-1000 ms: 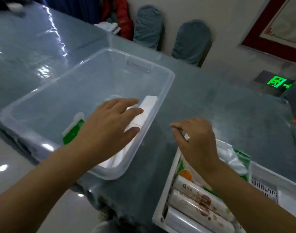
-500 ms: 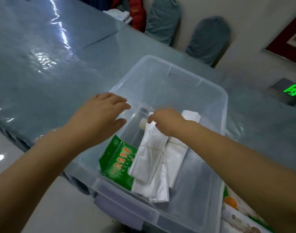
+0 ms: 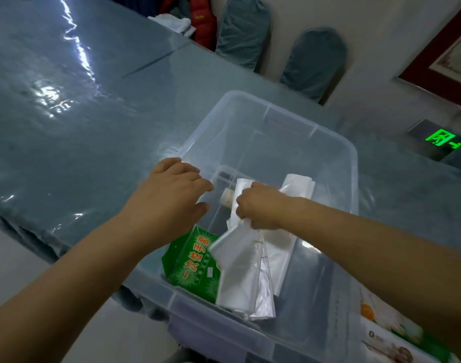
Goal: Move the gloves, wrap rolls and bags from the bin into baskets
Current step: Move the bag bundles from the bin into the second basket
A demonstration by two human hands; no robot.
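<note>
A clear plastic bin stands on the table. Inside lie a green glove pack, a stack of white and clear plastic bags and a second white bag bundle. A small pale roll end shows behind the bags. My right hand is inside the bin, closed on the upper end of the plastic bags. My left hand hovers over the bin's left rim, fingers apart, holding nothing.
The table has a glossy blue-grey cover, and its near edge drops to the floor at left. Printed packs lie at the bottom right beside the bin. Two covered chairs stand beyond the table.
My right hand moved from the basket into the bin and closed on the plastic bags. My left hand let go of the white bundle and shifted to the bin's left rim.
</note>
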